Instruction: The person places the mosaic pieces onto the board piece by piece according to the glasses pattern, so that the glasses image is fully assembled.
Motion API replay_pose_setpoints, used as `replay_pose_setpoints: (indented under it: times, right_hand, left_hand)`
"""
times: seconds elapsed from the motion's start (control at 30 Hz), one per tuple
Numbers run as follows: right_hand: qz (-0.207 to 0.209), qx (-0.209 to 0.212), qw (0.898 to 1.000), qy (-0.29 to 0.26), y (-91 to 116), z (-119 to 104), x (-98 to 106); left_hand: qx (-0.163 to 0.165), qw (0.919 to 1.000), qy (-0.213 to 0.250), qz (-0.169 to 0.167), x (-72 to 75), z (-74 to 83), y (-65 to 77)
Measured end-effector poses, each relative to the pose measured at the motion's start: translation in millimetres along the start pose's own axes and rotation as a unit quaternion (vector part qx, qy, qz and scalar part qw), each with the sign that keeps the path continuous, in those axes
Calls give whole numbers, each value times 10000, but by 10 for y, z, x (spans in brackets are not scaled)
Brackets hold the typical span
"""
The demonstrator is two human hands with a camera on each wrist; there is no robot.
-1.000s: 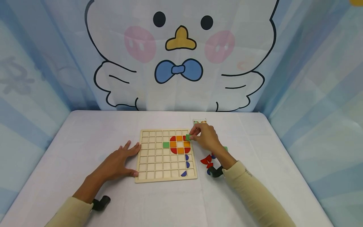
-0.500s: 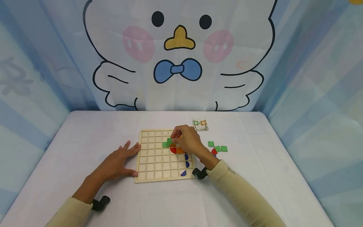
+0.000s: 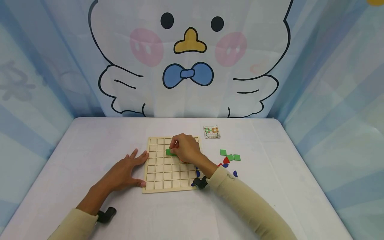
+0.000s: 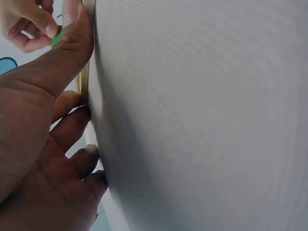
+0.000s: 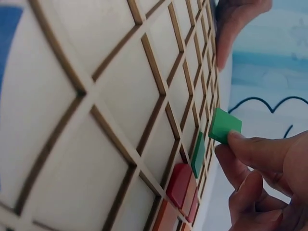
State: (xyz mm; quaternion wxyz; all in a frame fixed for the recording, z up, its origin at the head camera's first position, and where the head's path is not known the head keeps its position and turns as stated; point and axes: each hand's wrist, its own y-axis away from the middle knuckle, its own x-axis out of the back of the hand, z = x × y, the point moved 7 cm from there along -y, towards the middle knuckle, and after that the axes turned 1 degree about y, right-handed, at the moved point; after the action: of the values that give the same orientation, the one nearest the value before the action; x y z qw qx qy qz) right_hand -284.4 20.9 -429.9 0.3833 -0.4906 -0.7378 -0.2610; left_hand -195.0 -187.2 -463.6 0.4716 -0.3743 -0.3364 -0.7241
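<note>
A wooden grid board (image 3: 159,173) lies on the white table. My left hand (image 3: 123,170) has its fingers spread, with thumb and index fingertip against the board's left edge. Above the upper middle of the grid, my right hand (image 3: 186,148) pinches a green square tile (image 5: 224,126) between thumb and fingers. In the right wrist view the held tile is tilted, beside a green tile (image 5: 198,155) set in a cell. Next to that sit a red piece (image 5: 179,185) and orange pieces (image 5: 165,216). In the head view my right hand and forearm hide most of these pieces.
Right of the board lie several green tiles (image 3: 230,157), a red piece (image 3: 226,160) and blue pieces (image 3: 235,173). A small pattern card (image 3: 211,132) lies behind the board's right corner. Blue pieces (image 3: 198,173) show at the board's right side, partly hidden by my forearm.
My right hand has moved left across the board with the green tile, from its upper right corner to its upper middle. The left hand has stayed at the left edge.
</note>
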Motion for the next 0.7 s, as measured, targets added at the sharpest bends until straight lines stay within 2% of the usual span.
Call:
replay_pose_setpoints:
  times: [0.3,0.5,0.7]
  right_hand:
    - [-47,-141,9995,281,-51,-65,-111]
    - [-146,-90,9979,621,-76,-31,-162]
    - [-111,10,9988,477,-43,-19,-125]
  left_hand:
    - [-19,10000,21,-13,3,-8,6]
    - [-84,10000,26,42,2,-9,1]
    - [-63,10000,13,35,4,1,3]
